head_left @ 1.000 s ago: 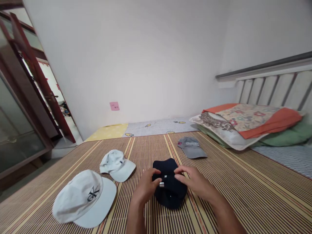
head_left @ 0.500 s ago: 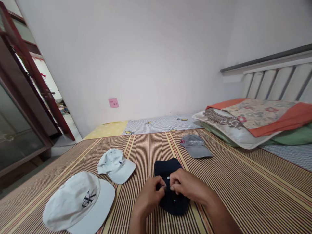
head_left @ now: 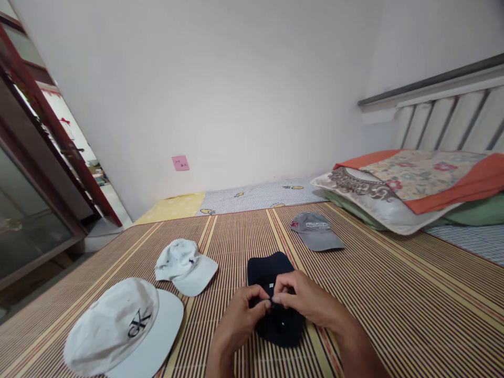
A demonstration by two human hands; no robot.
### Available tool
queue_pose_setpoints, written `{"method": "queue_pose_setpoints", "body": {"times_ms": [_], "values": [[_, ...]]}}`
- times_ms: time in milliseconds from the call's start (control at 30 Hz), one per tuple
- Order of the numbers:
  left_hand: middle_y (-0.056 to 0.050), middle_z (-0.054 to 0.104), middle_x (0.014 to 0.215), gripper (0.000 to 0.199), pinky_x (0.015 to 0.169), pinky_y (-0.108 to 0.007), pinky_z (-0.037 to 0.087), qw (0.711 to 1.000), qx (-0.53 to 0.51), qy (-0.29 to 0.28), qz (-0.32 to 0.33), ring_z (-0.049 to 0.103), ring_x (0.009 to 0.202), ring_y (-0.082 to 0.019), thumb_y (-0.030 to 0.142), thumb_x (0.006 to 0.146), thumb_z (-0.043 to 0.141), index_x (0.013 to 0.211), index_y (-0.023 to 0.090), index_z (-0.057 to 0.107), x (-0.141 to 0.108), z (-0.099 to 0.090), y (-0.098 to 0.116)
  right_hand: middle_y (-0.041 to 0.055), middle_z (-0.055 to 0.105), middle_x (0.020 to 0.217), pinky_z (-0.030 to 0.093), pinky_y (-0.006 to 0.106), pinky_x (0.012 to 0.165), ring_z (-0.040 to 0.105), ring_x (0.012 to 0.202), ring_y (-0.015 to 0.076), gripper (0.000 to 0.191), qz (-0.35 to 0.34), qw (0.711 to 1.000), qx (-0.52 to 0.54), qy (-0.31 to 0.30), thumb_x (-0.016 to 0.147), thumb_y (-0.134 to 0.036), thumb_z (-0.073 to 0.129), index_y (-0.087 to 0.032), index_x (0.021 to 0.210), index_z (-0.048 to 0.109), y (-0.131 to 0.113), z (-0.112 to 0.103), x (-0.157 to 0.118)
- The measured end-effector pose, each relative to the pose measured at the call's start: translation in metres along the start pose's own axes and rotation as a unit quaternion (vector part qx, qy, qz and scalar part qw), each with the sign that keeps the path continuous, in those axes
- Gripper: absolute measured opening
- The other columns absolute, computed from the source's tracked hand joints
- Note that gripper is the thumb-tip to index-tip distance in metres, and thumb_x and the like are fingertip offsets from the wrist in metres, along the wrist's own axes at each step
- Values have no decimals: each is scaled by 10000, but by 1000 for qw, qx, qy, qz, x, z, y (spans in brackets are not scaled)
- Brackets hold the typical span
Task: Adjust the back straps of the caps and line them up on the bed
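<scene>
A dark navy cap [head_left: 277, 331] lies on the striped mat in front of me, and its inside with a small white label shows. Both hands meet over its middle. My left hand [head_left: 242, 312] pinches a dark part of the cap, thumb against forefinger. Just across from it, my right hand [head_left: 301, 296] pinches the same area, fingertips almost touching the left ones. Which piece of the cap lies between the fingers is too small and dark to make out. To the left are a white cap with black letters [head_left: 114, 325] and a smaller white cap [head_left: 183, 265].
A grey cap [head_left: 317, 231] sits farther back on the striped mat [head_left: 220, 252]. Pillows [head_left: 421, 178] are stacked at the right, below a radiator [head_left: 452, 118]. A pink note [head_left: 180, 163] is on the wall; a door [head_left: 74, 152] stands at the left.
My fingers have shifted slightly on the navy cap, with the left thumb and fingertips now closer to the right ones. The view has tilted a little.
</scene>
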State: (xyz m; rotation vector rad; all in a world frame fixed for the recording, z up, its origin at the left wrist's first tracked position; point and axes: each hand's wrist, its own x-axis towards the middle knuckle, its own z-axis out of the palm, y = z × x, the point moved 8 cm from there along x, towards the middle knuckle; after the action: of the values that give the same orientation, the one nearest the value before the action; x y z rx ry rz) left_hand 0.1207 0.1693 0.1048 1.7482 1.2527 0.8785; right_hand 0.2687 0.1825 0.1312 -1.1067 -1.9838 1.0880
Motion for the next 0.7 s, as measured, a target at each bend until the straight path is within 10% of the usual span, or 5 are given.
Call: {"method": "queue_pose_setpoints", "body": {"times_ms": [700], "values": [[-7,611,677,319,656,-288,355,1000,-23,15,14,523,685,-177,447,904,570,702,203,610,-4,-20,0,-18,667,765,394,279,716,624,805,186,71,47,997,-58,7,704,-129,715,-195,711,691,38,-8,-6]]}}
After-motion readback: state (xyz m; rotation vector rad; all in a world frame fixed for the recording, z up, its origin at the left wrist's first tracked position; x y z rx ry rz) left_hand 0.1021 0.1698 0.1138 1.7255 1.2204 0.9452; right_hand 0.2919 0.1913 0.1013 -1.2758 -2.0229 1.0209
